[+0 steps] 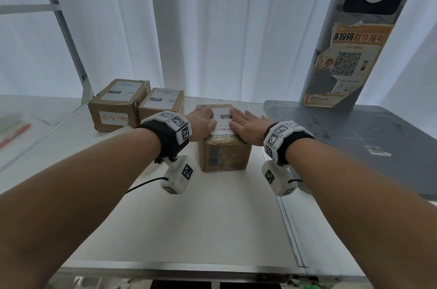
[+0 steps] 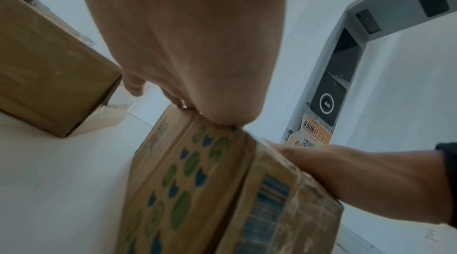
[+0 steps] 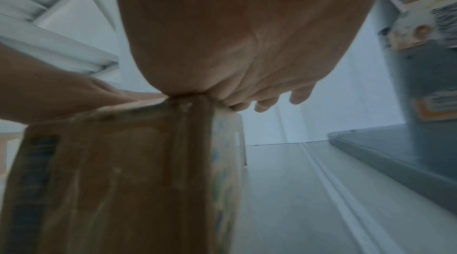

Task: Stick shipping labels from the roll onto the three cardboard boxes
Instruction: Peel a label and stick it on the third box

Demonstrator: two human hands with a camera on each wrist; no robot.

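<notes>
Smoothing the shipping label flat on the third cardboard box, frame centre.
Left hand and right hand spread flat on top; best pressed outward from label middle to edges, chasing bubbles, corners last.

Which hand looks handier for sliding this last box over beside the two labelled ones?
Probably the right hand: it rests on the box's right side, so it can push leftward toward the labelled boxes.
</notes>
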